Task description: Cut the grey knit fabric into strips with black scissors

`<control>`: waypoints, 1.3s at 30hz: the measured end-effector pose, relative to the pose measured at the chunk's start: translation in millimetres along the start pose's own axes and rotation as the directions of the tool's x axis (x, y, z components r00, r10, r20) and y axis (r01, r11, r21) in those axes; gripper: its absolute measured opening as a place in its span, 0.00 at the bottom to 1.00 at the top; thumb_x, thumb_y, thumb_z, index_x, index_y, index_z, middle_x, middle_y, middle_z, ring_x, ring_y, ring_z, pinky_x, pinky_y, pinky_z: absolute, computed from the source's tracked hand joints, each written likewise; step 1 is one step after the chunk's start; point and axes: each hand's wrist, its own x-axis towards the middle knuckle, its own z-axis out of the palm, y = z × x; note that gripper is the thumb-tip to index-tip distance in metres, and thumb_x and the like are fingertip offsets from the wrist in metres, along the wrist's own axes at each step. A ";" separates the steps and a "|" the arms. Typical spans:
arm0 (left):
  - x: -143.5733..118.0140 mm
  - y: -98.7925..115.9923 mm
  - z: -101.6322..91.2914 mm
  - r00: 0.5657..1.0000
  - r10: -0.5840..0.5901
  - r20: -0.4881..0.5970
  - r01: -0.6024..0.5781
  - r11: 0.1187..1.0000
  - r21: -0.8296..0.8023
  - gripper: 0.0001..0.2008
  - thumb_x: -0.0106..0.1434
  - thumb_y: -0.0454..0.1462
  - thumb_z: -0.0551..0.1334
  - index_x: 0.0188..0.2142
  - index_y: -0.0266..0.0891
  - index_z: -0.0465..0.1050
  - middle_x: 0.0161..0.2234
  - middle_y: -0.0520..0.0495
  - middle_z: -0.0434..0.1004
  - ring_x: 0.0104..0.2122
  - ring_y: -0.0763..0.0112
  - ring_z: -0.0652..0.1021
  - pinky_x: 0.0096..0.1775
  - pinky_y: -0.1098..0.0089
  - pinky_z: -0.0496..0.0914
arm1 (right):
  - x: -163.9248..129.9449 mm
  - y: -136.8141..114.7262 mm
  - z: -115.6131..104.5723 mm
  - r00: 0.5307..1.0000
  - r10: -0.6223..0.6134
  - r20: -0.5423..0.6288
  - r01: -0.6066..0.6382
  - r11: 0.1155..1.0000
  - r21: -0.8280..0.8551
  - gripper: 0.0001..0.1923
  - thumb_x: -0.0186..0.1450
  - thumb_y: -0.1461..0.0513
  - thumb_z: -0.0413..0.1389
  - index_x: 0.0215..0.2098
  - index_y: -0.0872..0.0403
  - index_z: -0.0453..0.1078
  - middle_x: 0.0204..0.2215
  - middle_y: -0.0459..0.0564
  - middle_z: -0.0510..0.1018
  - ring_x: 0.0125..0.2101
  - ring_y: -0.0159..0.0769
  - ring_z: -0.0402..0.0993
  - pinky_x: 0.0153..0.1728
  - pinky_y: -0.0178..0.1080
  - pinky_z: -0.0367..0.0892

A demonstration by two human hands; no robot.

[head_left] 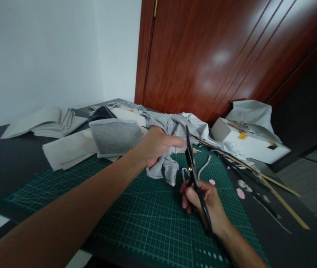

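Note:
My left hand reaches across the table and is closed on a crumpled piece of grey fabric, which hangs down below the fingers. My right hand holds a pair of black-handled scissors, blades pointing up and away from me. The blades look nearly closed, close beside the left thumb. Beneath both hands lies a green cutting mat with grid lines. Thin grey fabric strips rest on it just past the scissors. Left of my left hand sits a folded grey fabric piece.
Folded off-white cloth and pale flat sheets lie to the left. At the right are a white box, wooden rulers and pink chalk-like pieces. A wall and a reddish wooden door stand behind the table.

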 end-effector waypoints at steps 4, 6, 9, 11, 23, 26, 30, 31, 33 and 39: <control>0.1 0.1 0.3 0.999 0.008 0.049 -0.009 0.999 0.035 0.06 0.45 0.29 0.67 0.23 0.35 0.72 0.25 0.48 0.75 0.23 0.67 0.76 0.32 0.61 0.74 | 0.0 0.6 -0.2 1.000 0.009 -0.014 -0.009 1.000 -0.009 0.24 0.60 0.44 0.67 0.31 0.57 0.73 0.17 0.45 0.74 0.16 0.28 0.66 0.17 0.29 0.63; 0.3 0.1 0.4 0.999 0.006 0.051 -0.008 0.999 0.040 0.06 0.45 0.28 0.67 0.24 0.35 0.73 0.26 0.47 0.76 0.24 0.66 0.77 0.33 0.60 0.75 | 0.1 1.3 -0.1 1.000 0.012 -0.025 -0.012 1.000 -0.016 0.25 0.60 0.43 0.67 0.30 0.57 0.73 0.16 0.44 0.74 0.15 0.28 0.65 0.16 0.28 0.62; 0.4 -0.1 0.8 0.998 0.032 0.059 -0.035 0.998 0.052 0.06 0.46 0.27 0.66 0.26 0.35 0.73 0.27 0.47 0.77 0.26 0.65 0.78 0.34 0.62 0.75 | 0.1 2.1 0.5 0.999 0.006 -0.048 -0.008 0.999 -0.041 0.25 0.60 0.43 0.66 0.29 0.56 0.72 0.15 0.43 0.72 0.15 0.27 0.64 0.15 0.28 0.61; 0.0 -0.3 1.2 0.997 0.049 0.064 -0.053 0.997 0.056 0.06 0.46 0.28 0.66 0.27 0.35 0.73 0.28 0.47 0.77 0.26 0.65 0.78 0.33 0.61 0.75 | 0.2 2.5 1.0 0.998 0.003 -0.063 -0.007 0.998 -0.060 0.25 0.60 0.42 0.66 0.29 0.56 0.73 0.15 0.43 0.71 0.14 0.27 0.63 0.15 0.28 0.60; 1.5 0.0 0.1 0.994 0.086 0.063 -0.090 0.994 0.068 0.06 0.46 0.28 0.67 0.26 0.35 0.74 0.28 0.48 0.76 0.27 0.68 0.77 0.34 0.65 0.74 | -1.4 0.4 4.9 0.988 0.014 -0.156 -0.029 0.995 -0.094 0.24 0.59 0.43 0.67 0.27 0.55 0.73 0.12 0.41 0.70 0.11 0.26 0.61 0.12 0.28 0.57; 1.1 0.0 -0.9 0.997 0.065 0.033 -0.068 0.994 0.088 0.07 0.46 0.29 0.69 0.26 0.35 0.74 0.28 0.48 0.77 0.26 0.68 0.77 0.35 0.63 0.75 | -1.3 -0.1 6.4 0.984 0.019 -0.174 -0.038 0.994 -0.106 0.24 0.58 0.43 0.67 0.26 0.55 0.73 0.11 0.41 0.69 0.10 0.26 0.60 0.11 0.28 0.56; -0.1 -0.3 -1.0 0.999 0.044 -0.005 -0.043 0.993 0.107 0.07 0.46 0.31 0.69 0.25 0.35 0.73 0.26 0.48 0.76 0.25 0.66 0.77 0.35 0.60 0.76 | -0.8 -1.1 8.6 0.981 0.020 -0.191 -0.043 0.992 -0.117 0.25 0.58 0.42 0.67 0.26 0.55 0.73 0.10 0.41 0.69 0.10 0.26 0.60 0.10 0.28 0.55; -0.2 -0.6 -1.1 0.999 0.042 0.000 -0.042 0.994 0.104 0.07 0.46 0.31 0.70 0.26 0.35 0.74 0.27 0.47 0.77 0.26 0.65 0.78 0.35 0.60 0.76 | -0.7 -1.3 9.0 0.981 0.022 -0.193 -0.045 0.992 -0.118 0.25 0.58 0.42 0.67 0.26 0.55 0.73 0.10 0.41 0.69 0.10 0.27 0.59 0.10 0.28 0.55; 0.0 -1.4 -1.6 0.999 0.046 0.007 -0.047 0.993 0.106 0.07 0.46 0.31 0.70 0.28 0.35 0.76 0.29 0.46 0.79 0.27 0.64 0.79 0.36 0.60 0.76 | -0.7 -1.3 9.3 0.981 0.025 -0.195 -0.050 0.991 -0.122 0.25 0.58 0.42 0.66 0.25 0.55 0.73 0.10 0.41 0.69 0.09 0.27 0.59 0.10 0.28 0.55; 0.5 -1.1 -1.7 0.999 0.054 0.006 -0.055 0.991 0.122 0.07 0.46 0.31 0.70 0.25 0.35 0.74 0.26 0.47 0.77 0.26 0.65 0.78 0.36 0.61 0.76 | -1.1 -0.5 8.7 0.977 0.046 -0.207 -0.076 0.987 -0.140 0.25 0.59 0.42 0.66 0.25 0.55 0.73 0.10 0.41 0.69 0.10 0.27 0.60 0.10 0.28 0.55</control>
